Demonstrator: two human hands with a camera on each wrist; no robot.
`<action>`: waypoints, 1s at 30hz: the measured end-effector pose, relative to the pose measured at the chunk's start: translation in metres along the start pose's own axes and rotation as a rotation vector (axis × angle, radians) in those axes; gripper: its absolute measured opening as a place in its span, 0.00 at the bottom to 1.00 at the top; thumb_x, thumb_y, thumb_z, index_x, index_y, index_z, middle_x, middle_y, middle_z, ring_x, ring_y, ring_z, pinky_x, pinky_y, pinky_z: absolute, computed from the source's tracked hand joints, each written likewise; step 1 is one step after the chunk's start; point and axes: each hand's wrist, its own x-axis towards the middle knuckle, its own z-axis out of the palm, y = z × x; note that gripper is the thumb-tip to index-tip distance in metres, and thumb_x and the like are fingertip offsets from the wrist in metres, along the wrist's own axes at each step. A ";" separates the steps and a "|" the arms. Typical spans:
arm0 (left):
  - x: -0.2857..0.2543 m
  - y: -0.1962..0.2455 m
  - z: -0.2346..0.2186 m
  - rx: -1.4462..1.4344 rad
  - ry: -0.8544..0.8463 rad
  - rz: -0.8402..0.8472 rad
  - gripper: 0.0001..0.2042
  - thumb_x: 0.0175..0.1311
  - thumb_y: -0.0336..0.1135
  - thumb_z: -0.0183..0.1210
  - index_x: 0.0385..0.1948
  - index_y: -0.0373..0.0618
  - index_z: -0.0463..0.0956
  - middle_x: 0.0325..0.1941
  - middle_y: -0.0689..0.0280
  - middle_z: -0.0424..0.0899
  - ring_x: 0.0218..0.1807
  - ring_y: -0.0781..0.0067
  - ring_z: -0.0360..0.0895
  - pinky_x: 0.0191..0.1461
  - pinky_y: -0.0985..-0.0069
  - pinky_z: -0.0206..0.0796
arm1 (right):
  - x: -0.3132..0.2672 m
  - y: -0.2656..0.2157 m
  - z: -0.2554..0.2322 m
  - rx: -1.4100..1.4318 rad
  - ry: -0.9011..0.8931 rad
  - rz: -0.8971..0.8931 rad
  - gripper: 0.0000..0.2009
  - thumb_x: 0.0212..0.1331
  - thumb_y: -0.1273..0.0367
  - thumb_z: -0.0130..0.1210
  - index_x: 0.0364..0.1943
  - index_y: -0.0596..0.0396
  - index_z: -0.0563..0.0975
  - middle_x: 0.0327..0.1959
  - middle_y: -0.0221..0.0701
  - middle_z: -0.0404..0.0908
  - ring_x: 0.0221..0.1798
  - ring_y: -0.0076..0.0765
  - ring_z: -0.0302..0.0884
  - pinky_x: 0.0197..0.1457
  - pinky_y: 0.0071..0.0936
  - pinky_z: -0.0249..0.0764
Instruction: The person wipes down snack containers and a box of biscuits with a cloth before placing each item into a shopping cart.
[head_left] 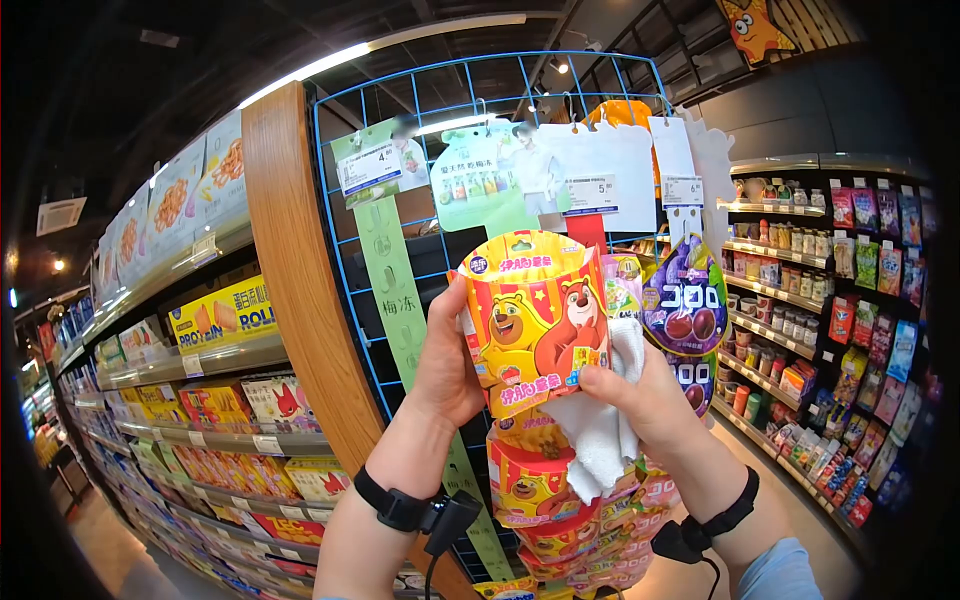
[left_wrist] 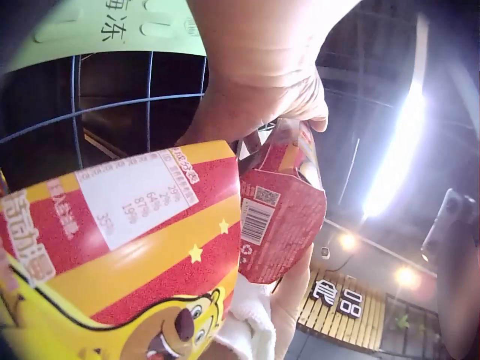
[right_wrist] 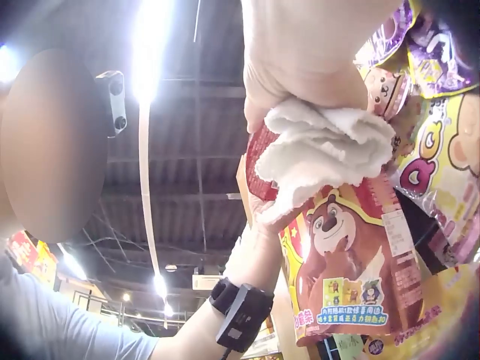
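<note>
A red and yellow package with two cartoon bears [head_left: 535, 335] is held upright in both hands. My left hand [head_left: 447, 360] grips its left edge. The right hand [head_left: 645, 395] has its thumb on the lower right corner, and holds a white cloth [head_left: 600, 430] bunched beneath its fingers. In the left wrist view, the package's red barcode side [left_wrist: 281, 225] shows between the hands. The cloth [right_wrist: 322, 150] covers part of the right fingers in the right wrist view. Similar packages [head_left: 535, 490] hang below the held one.
A blue wire rack [head_left: 345, 200] with price cards stands behind. Purple fruit bags [head_left: 690, 300] hang at its right. A wooden post [head_left: 300, 250] and snack shelves [head_left: 220, 360] are on the left; more stocked shelves [head_left: 775, 250] stand across the aisle at right.
</note>
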 end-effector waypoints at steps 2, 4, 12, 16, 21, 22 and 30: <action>0.000 0.000 0.000 0.004 -0.002 0.008 0.38 0.58 0.68 0.46 0.60 0.41 0.64 0.57 0.54 0.75 0.55 0.60 0.77 0.56 0.62 0.72 | 0.000 -0.003 0.003 0.035 0.013 0.007 0.24 0.54 0.67 0.63 0.53 0.61 0.69 0.48 0.34 0.78 0.49 0.25 0.76 0.54 0.29 0.73; 0.000 0.000 0.000 0.008 -0.003 0.015 0.38 0.59 0.67 0.46 0.59 0.41 0.64 0.56 0.54 0.76 0.54 0.60 0.77 0.55 0.63 0.73 | 0.001 -0.003 0.001 0.039 -0.004 0.032 0.24 0.54 0.68 0.63 0.53 0.61 0.69 0.48 0.34 0.78 0.49 0.25 0.76 0.54 0.29 0.73; -0.006 0.001 -0.005 -0.008 -0.009 0.007 0.30 0.62 0.60 0.48 0.53 0.42 0.69 0.52 0.59 0.79 0.50 0.68 0.80 0.53 0.69 0.73 | -0.004 0.012 -0.006 0.034 -0.037 0.083 0.25 0.54 0.69 0.63 0.55 0.61 0.67 0.50 0.34 0.76 0.50 0.26 0.76 0.55 0.29 0.72; -0.005 0.002 -0.004 -0.037 -0.010 -0.015 0.33 0.62 0.64 0.45 0.55 0.41 0.68 0.54 0.59 0.78 0.52 0.67 0.78 0.56 0.68 0.71 | -0.004 0.011 -0.006 0.029 -0.018 0.039 0.26 0.54 0.67 0.63 0.55 0.61 0.67 0.50 0.34 0.76 0.50 0.26 0.75 0.55 0.29 0.72; 0.000 0.003 0.000 -0.080 -0.068 -0.013 0.39 0.59 0.70 0.42 0.58 0.40 0.66 0.57 0.57 0.75 0.56 0.63 0.75 0.61 0.65 0.65 | -0.001 -0.003 -0.004 0.064 0.007 0.072 0.26 0.54 0.66 0.63 0.55 0.61 0.67 0.50 0.34 0.76 0.50 0.26 0.75 0.55 0.29 0.72; 0.001 0.003 0.000 -0.093 -0.067 -0.012 0.39 0.59 0.70 0.42 0.58 0.40 0.66 0.57 0.56 0.75 0.56 0.62 0.75 0.61 0.65 0.66 | -0.001 -0.005 -0.004 0.056 0.007 0.071 0.26 0.54 0.65 0.63 0.55 0.61 0.68 0.50 0.34 0.76 0.50 0.26 0.75 0.55 0.28 0.72; 0.006 0.004 0.002 -0.172 -0.151 -0.016 0.40 0.58 0.70 0.44 0.58 0.40 0.65 0.58 0.56 0.75 0.56 0.61 0.75 0.60 0.63 0.66 | -0.001 -0.012 -0.008 0.046 -0.016 0.093 0.25 0.55 0.65 0.62 0.55 0.61 0.68 0.49 0.33 0.77 0.49 0.25 0.75 0.54 0.28 0.72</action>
